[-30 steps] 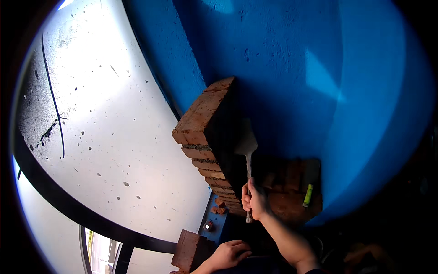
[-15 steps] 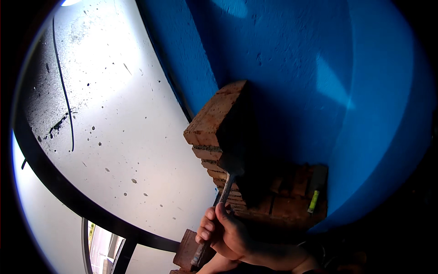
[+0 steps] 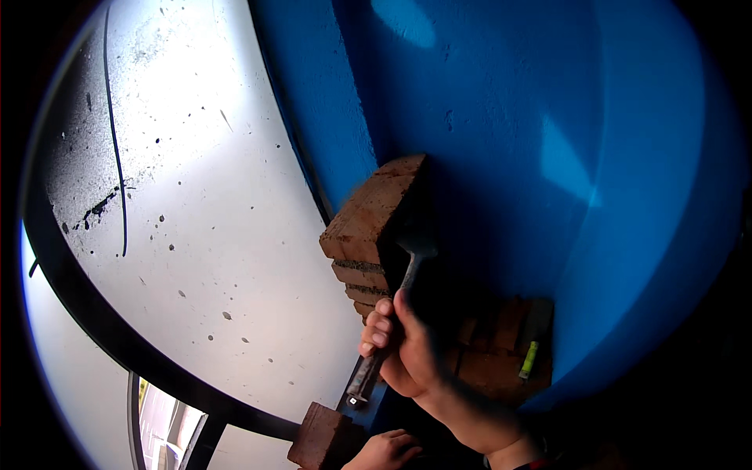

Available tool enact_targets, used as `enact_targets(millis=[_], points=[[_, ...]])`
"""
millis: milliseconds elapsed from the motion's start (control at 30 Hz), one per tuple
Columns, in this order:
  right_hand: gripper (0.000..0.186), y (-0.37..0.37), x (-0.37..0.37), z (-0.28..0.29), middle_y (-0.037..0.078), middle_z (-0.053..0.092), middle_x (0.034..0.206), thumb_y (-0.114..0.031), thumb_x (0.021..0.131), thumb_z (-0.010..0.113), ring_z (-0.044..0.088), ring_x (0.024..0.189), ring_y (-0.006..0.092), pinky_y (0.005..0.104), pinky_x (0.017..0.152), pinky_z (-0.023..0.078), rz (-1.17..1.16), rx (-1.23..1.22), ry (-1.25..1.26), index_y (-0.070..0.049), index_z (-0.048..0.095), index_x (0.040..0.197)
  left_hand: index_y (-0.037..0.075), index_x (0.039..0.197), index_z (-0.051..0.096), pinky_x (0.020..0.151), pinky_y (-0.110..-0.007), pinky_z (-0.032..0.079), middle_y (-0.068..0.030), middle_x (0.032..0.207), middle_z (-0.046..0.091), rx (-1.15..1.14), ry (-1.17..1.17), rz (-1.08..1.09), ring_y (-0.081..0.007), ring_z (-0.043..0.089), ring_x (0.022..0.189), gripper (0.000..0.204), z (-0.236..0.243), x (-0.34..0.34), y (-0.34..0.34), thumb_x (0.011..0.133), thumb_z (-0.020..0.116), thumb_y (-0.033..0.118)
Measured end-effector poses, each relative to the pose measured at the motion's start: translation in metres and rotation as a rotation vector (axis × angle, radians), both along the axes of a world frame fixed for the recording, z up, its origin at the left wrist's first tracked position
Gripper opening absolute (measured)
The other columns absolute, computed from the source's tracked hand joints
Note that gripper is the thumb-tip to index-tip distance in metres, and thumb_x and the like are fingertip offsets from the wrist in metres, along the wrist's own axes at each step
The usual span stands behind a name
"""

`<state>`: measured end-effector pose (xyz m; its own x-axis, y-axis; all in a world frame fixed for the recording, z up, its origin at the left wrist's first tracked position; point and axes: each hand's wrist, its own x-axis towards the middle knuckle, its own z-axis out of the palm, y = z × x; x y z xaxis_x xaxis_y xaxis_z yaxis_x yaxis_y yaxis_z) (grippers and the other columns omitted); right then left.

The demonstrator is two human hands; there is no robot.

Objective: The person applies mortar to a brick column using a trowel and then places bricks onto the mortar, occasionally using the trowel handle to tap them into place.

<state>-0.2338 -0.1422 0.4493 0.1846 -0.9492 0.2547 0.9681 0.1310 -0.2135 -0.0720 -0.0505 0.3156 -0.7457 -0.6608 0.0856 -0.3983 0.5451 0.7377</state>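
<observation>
My right hand (image 3: pixel 411 356) is wrapped round the handle of a trowel (image 3: pixel 411 274). Its dark blade points up and away, beside the shaded side of a brick stack (image 3: pixel 362 222) with mortar joints between the courses. The handle's butt end sticks out below my fist. At the lower edge my left hand (image 3: pixel 382 452) shows in part, its fingers curled; what they hold, if anything, is hidden. A single reddish brick (image 3: pixel 319 435) is just left of that hand, and I cannot tell whether they touch.
A blue wall (image 3: pixel 493 157) rises behind the stack. To the left stretches a pale, dark-spotted panel (image 3: pixel 235 235) with a dark curved frame (image 3: pixel 102 333). Low at the right, a yellow-green tube-like object (image 3: pixel 529 359) lies on shaded bricks (image 3: pixel 486 376).
My right hand and the trowel have moved up and slightly right, the blade rising along the stack. My left hand's fingers have come into view at the lower edge. The view has shifted slightly.
</observation>
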Motion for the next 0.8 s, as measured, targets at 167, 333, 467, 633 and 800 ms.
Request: enact_targets(millis=[167,333,467,633,800], points=[[0.033,-0.011,-0.057,0.051,-0.002,0.047,0.066,-0.043,0.099,0.046,0.048,0.053,0.0123,0.0323,0.052,0.045,-0.371,0.034,0.530,-0.014,0.045,0.085,0.004,0.089,0.067,0.071,-0.039,0.052,-0.0145,0.088,0.063,0.015,0.053,0.087,-0.0341,0.063,0.081,0.012,-0.006,0.014,-0.002,0.083,0.066,0.015],[0.036,-0.093,-0.107,0.091,-0.002,0.042,0.064,-0.043,0.100,0.044,0.039,0.047,0.0079,0.0273,0.044,0.037,-0.702,-0.112,0.865,-0.014,0.040,0.080,0.004,0.088,0.066,0.070,-0.041,0.052,-0.0157,0.086,0.062,-0.011,0.074,0.073,-0.0361,0.062,0.080,0.016,-0.016,0.012,-0.009,0.084,0.065,0.018],[0.037,-0.162,-0.139,0.084,-0.003,0.037,0.059,-0.041,0.100,0.045,0.032,0.042,0.0078,0.0271,0.040,0.031,-0.638,0.046,1.234,-0.014,0.038,0.077,0.004,0.087,0.066,0.068,-0.041,0.051,-0.0156,0.085,0.062,-0.018,0.100,0.052,-0.0359,0.062,0.078,0.015,-0.014,0.007,-0.013,0.083,0.065,0.018],[0.040,-0.129,-0.139,0.075,-0.003,0.031,0.057,-0.042,0.100,0.045,0.030,0.041,0.0061,0.0263,0.037,0.028,-0.919,-0.064,1.106,-0.013,0.035,0.074,0.003,0.088,0.066,0.072,-0.040,0.051,-0.0164,0.084,0.062,0.002,0.125,-0.005,-0.0360,0.061,0.081,0.013,-0.013,0.011,-0.014,0.082,0.066,0.015],[0.031,0.004,-0.121,-0.099,-0.005,0.040,0.060,-0.039,0.099,0.050,0.037,0.046,0.0037,0.0213,0.041,0.032,-0.957,0.072,1.025,-0.013,0.046,0.081,-0.001,0.088,0.065,0.071,-0.033,0.049,-0.0138,0.083,0.063,0.121,0.202,0.095,-0.0282,0.063,0.077,0.005,-0.009,-0.019,-0.016,0.085,0.063,0.004]])
